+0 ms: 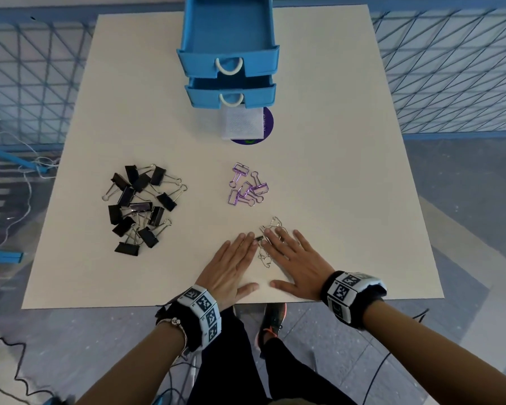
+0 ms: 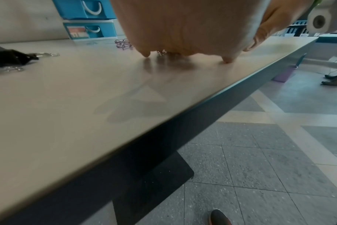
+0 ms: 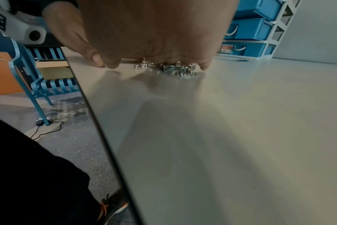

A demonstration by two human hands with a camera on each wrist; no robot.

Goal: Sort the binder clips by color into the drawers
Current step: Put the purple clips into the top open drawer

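Observation:
Several black binder clips (image 1: 139, 204) lie in a heap at the table's left. A smaller bunch of purple clips (image 1: 247, 185) sits in the middle. Silver clips (image 1: 265, 255) lie near the front edge, partly under my hands. My left hand (image 1: 231, 266) lies flat, fingers straight, at the left of the silver clips (image 2: 162, 53). My right hand (image 1: 295, 263) lies flat with spread fingers over the silver clips (image 3: 167, 68). Two blue drawers (image 1: 228, 58) stand pulled out at the table's far side, the upper one showing no clips.
A purple disc with a white paper (image 1: 247, 125) lies in front of the lower drawer (image 1: 231, 96). The beige table (image 1: 348, 171) ends just behind my wrists. Blue mesh fencing (image 1: 450, 68) flanks the table. Cables (image 1: 21, 182) trail on the floor at left.

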